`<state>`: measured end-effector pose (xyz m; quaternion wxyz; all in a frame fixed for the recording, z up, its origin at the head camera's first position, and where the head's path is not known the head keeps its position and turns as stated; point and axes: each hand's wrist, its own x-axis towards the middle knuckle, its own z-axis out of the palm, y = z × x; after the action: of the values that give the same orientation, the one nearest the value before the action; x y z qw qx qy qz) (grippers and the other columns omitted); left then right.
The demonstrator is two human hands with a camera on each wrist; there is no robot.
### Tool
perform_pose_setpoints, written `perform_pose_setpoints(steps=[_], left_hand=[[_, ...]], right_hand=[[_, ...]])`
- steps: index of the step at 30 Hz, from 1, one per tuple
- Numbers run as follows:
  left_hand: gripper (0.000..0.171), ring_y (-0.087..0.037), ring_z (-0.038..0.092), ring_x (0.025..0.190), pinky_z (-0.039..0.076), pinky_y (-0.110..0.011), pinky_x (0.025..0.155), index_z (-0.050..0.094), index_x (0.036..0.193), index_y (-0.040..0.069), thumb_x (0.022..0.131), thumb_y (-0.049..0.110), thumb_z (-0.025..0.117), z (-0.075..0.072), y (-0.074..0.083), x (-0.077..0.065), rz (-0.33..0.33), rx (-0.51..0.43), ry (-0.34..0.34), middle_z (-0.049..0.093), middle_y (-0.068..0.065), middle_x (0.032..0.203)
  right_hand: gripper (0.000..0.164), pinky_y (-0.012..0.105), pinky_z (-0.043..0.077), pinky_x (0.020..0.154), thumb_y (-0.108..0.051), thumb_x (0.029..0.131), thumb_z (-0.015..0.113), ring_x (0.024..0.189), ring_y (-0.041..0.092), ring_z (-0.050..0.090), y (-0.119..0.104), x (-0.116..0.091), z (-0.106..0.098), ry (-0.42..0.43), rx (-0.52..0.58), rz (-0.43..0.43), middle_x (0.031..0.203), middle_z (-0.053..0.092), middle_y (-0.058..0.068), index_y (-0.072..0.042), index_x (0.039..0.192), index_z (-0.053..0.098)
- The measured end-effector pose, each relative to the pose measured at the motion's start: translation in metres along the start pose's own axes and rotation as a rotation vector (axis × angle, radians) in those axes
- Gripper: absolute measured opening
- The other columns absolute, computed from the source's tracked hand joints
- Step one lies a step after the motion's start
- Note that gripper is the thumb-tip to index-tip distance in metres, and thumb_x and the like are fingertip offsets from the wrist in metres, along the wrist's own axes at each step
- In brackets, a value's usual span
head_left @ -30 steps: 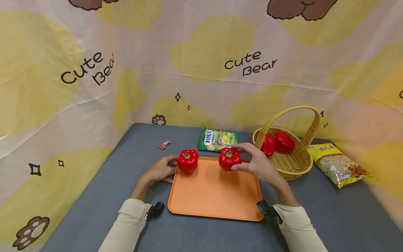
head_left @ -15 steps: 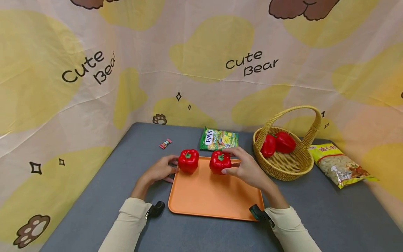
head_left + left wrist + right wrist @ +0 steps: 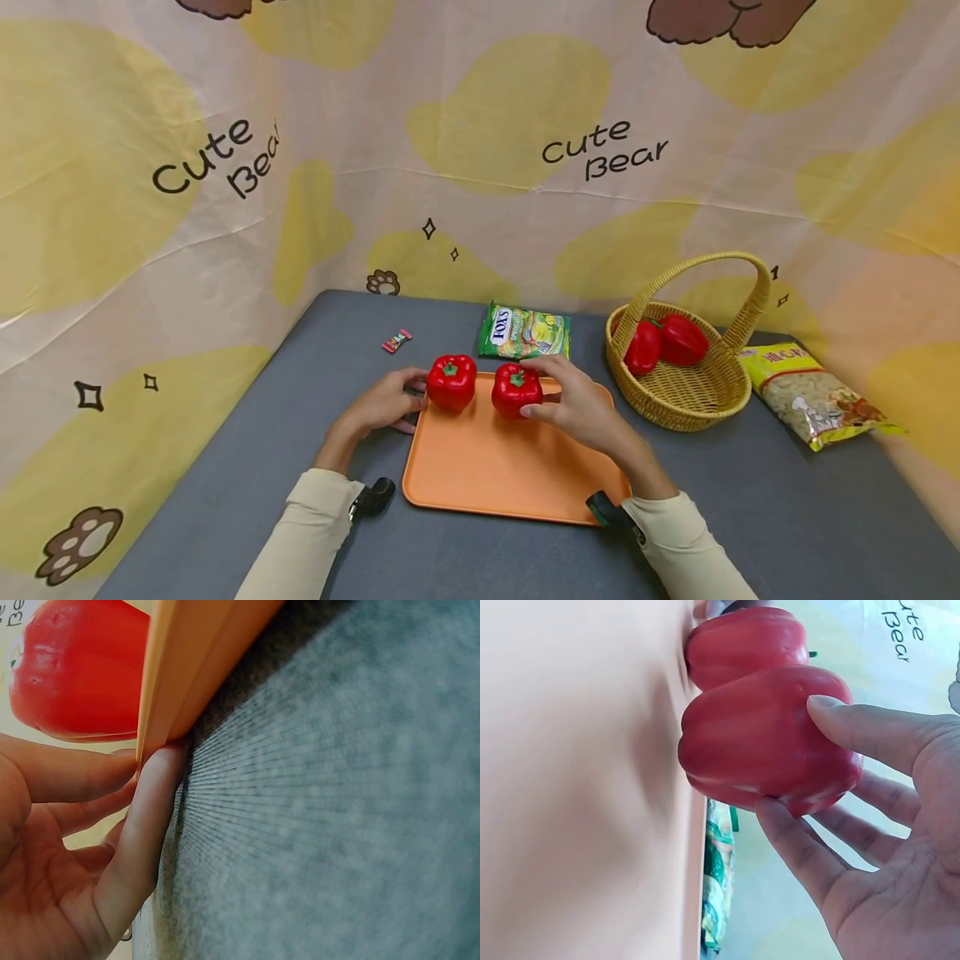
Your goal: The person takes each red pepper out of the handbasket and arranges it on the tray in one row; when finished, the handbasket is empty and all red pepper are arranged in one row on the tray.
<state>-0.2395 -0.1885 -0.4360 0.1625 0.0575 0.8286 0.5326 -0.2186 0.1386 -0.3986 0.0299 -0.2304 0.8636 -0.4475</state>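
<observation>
Shifted left since the earlier frame, the right pepper [image 3: 516,392] is just inside the far edge of the tray [image 3: 495,467], pinched by the right hand [image 3: 576,407]; only a narrow gap parts it from the left pepper [image 3: 452,383], suggesting fine positioning. The left hand [image 3: 381,403] pinches the tray's left edge near the far corner; room opens toward the near edge

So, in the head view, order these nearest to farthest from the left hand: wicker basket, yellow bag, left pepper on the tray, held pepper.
From the left hand:
1. Left pepper: immediately right, on the tray.
2. Held pepper: in the right hand.
3. Wicker basket: right of the tray.
4. Yellow bag: right of the basket.
</observation>
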Motion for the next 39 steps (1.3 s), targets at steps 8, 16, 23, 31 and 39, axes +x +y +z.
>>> perform_pose_setpoints(steps=[8,16,23,31,39], left_hand=[[0.053,-0.028,0.068,0.104,0.067,-0.042,0.069,0.048,0.151,-0.006,0.1,0.002,0.059,0.0,0.0,0.0,0.001,-0.002,-0.002,0.056,-0.025,0.137],[0.054,-0.029,0.067,0.107,0.067,-0.042,0.07,0.047,0.152,-0.007,0.1,0.002,0.059,0.0,0.0,0.001,0.01,-0.001,-0.018,0.055,-0.027,0.138],[0.055,-0.03,0.067,0.108,0.067,-0.043,0.069,0.046,0.152,-0.008,0.099,0.002,0.06,-0.001,0.0,0.0,0.018,-0.01,-0.02,0.055,-0.027,0.138],[0.054,-0.026,0.067,0.103,0.067,-0.041,0.069,0.049,0.152,-0.005,0.099,0.002,0.06,-0.002,-0.001,0.004,-0.001,-0.005,-0.008,0.055,-0.025,0.137],[0.054,-0.026,0.066,0.103,0.067,-0.04,0.068,0.049,0.151,-0.004,0.099,0.002,0.06,-0.002,-0.003,0.005,-0.013,-0.006,-0.005,0.055,-0.024,0.136]], right_hand=[[0.063,0.048,0.061,0.098,-0.02,0.09,0.086,0.132,0.032,0.056,0.001,0.008,0.009,-0.006,-0.051,0.003,0.148,0.057,0.009,-0.013,0.147,0.061],[0.065,0.058,0.052,0.109,-0.021,0.09,0.086,0.135,0.033,0.055,0.0,0.014,0.015,0.008,-0.086,0.003,0.149,0.058,0.009,-0.012,0.149,0.059],[0.065,0.057,0.054,0.108,-0.019,0.091,0.085,0.136,0.034,0.054,0.0,0.016,0.016,0.007,-0.069,0.005,0.149,0.056,0.01,-0.011,0.149,0.059],[0.063,0.049,0.06,0.102,-0.018,0.091,0.085,0.134,0.03,0.055,0.001,0.017,0.018,0.005,-0.056,-0.002,0.148,0.057,0.009,-0.011,0.148,0.059],[0.063,0.051,0.059,0.104,-0.017,0.091,0.085,0.134,0.031,0.057,0.002,0.016,0.018,-0.002,-0.031,-0.004,0.149,0.056,0.008,-0.011,0.148,0.059]])
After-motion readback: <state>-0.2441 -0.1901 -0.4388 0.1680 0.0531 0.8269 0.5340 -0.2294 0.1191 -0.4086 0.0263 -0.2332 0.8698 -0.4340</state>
